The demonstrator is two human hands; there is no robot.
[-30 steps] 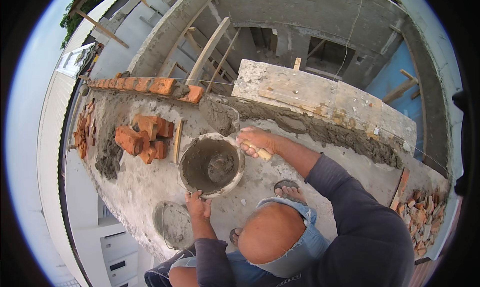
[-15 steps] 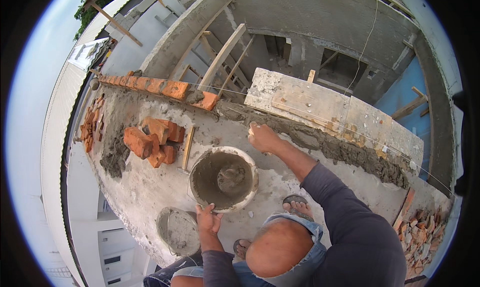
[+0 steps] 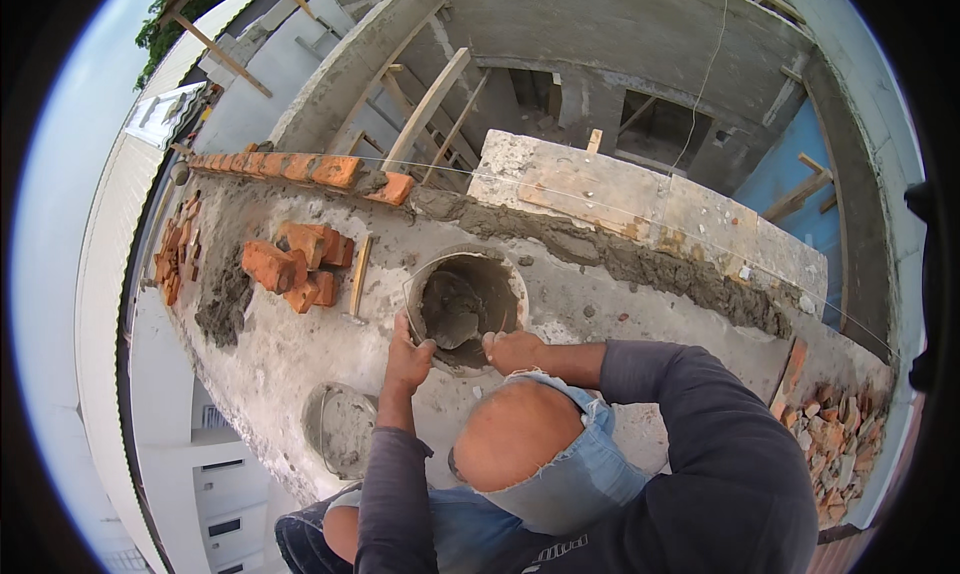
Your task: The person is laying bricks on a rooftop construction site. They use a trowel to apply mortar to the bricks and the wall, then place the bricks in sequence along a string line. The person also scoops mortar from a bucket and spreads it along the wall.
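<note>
A round, mortar-smeared bucket [image 3: 521,292] stands in front of me, tilted a little, with wet grey mortar [image 3: 446,292] inside. My left hand [image 3: 407,356] grips its near left rim. At the near right rim, my right hand [image 3: 515,352] is closed round the handle of a trowel [image 3: 456,329]. The handle is mostly hidden by my fingers, and the greyish blade is low in the bucket, hard to part from the mortar. Beyond the bucket runs a bed of mortar [image 3: 570,239] along the wall top, joining a row of orange bricks [image 3: 330,171].
A second mortar-coated bucket [image 3: 340,434] stands near left. Loose bricks [image 3: 300,259] and a wooden-handled hammer [image 3: 360,279] lie left of the main bucket. A string line [image 3: 620,207] crosses above the mortar bed. Beyond the boards [image 3: 640,199] is a drop. Brick rubble [image 3: 835,444] lies right.
My right hand has come back from the mortar bed to the bucket's near rim. The bucket now tilts toward me, my left hand still on its rim. My view has shifted slightly.
</note>
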